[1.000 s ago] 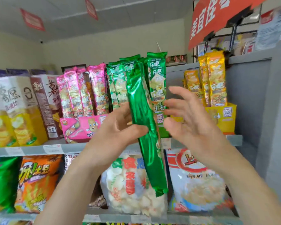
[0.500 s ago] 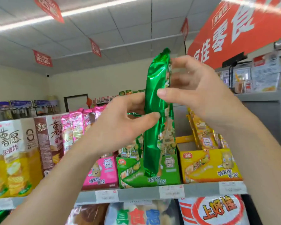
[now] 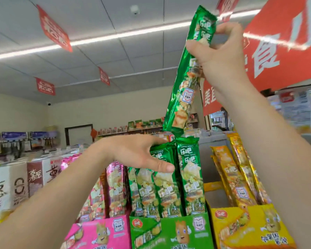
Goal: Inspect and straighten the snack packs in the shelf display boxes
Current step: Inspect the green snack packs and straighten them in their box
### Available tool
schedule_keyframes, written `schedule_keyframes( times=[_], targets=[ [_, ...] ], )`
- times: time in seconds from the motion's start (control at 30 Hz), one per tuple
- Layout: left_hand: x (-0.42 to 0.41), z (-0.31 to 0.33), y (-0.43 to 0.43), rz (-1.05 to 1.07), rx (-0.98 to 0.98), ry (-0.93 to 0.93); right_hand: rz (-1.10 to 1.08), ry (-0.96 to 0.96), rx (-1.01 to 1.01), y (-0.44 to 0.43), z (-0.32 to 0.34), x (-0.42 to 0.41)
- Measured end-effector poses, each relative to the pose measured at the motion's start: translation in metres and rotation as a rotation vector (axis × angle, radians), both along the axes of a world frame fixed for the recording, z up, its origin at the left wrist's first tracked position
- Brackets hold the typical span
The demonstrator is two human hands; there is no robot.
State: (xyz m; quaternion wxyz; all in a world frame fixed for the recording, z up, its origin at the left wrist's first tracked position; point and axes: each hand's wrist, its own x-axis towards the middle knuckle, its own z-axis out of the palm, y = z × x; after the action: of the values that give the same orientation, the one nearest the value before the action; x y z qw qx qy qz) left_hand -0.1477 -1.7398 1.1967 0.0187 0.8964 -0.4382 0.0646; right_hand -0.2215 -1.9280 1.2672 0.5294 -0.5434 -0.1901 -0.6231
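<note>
Hands have split up: the right hand (image 3: 221, 51) alone now pinches the green snack pack (image 3: 183, 97) near its top, raised well above the green display box (image 3: 169, 232). The left hand (image 3: 138, 153), which shared that grip a moment ago, lies straight-fingered across the green packs (image 3: 190, 180) standing in that box. Inspection looks finished; probably a slot is being kept for its return. A pink display box (image 3: 101, 234) sits left of the green one and a yellow display box (image 3: 250, 229) right, with a tiled ceiling (image 3: 115, 20) and red banner (image 3: 285, 42) above.

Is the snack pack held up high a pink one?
No, the right hand grips a green pack above the green box.
</note>
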Motion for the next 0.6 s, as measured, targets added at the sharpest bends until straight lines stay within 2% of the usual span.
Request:
schedule_keyframes(
  times=[0.17,0.27,0.43,0.6],
  targets=[
    [0.005,-0.009,0.01,-0.025,-0.072,-0.003,-0.135,-0.014,-0.007,0.007,0.012,0.026],
    [0.004,-0.01,0.013,-0.024,-0.077,-0.024,-0.239,0.037,-0.131,0.014,0.007,0.045],
    [0.008,-0.012,0.015,-0.049,-0.09,0.016,-0.425,0.315,-0.413,0.013,-0.017,0.077],
    [0.015,-0.014,0.014,-0.055,-0.102,0.014,-0.545,0.491,-0.54,0.008,-0.033,0.086]
  ],
)
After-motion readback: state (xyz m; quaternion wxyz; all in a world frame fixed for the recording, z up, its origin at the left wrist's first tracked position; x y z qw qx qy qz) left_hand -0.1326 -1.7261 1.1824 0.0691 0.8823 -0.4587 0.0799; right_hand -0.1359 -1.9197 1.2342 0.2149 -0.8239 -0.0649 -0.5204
